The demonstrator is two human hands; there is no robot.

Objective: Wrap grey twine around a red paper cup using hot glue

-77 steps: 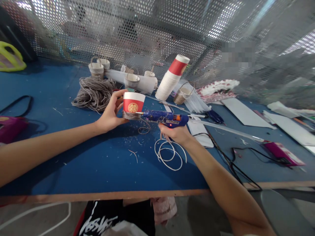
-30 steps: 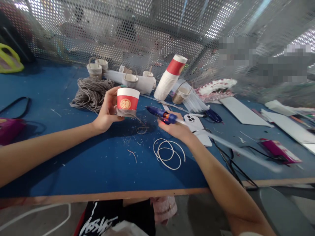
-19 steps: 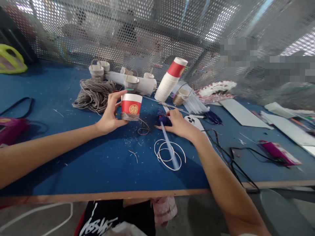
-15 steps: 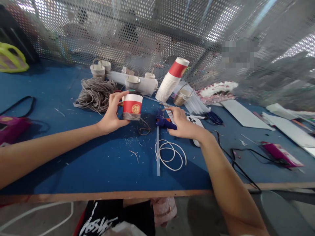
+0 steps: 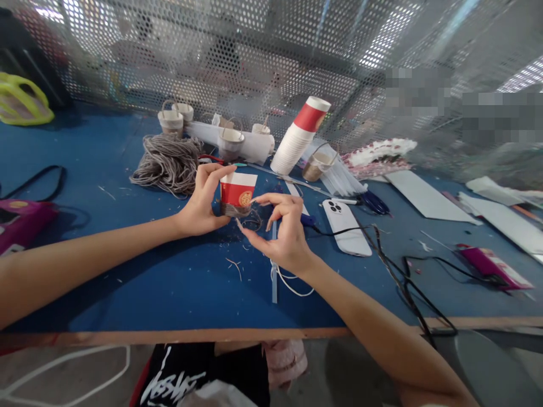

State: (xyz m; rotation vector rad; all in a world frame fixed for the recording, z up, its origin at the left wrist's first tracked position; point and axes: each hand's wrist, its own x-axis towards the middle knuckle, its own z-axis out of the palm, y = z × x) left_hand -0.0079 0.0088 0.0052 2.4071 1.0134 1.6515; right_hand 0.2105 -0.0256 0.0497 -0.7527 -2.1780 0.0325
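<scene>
My left hand [image 5: 203,200] is closed around a red-and-white paper cup [image 5: 238,191] with a gold emblem, its fingers at the rim and thumb near the base. Grey cord [image 5: 233,210] is wound round the cup's bottom, and a loose length curls off below it. Close by, my right hand [image 5: 282,226] has thumb and forefinger apart at the cup's lower right edge; whether they touch the cord I cannot tell. Partly hidden behind that hand, a blue glue gun [image 5: 307,220] lies on the table, a clear glue stick [image 5: 274,285] pointing toward me.
A grey cord bundle [image 5: 167,164], cord-wrapped small cups [image 5: 231,144] and a leaning stack of paper cups [image 5: 294,148] stand behind. White cord [image 5: 299,293] lies in front. Right are a white phone [image 5: 347,229], black cables [image 5: 407,282] and white boards [image 5: 430,198]. A perforated metal screen [image 5: 263,62] rises behind.
My right hand has let go of the glue gun and moved left to the cup. My left hand has shifted the cup slightly right and down, tilting it.
</scene>
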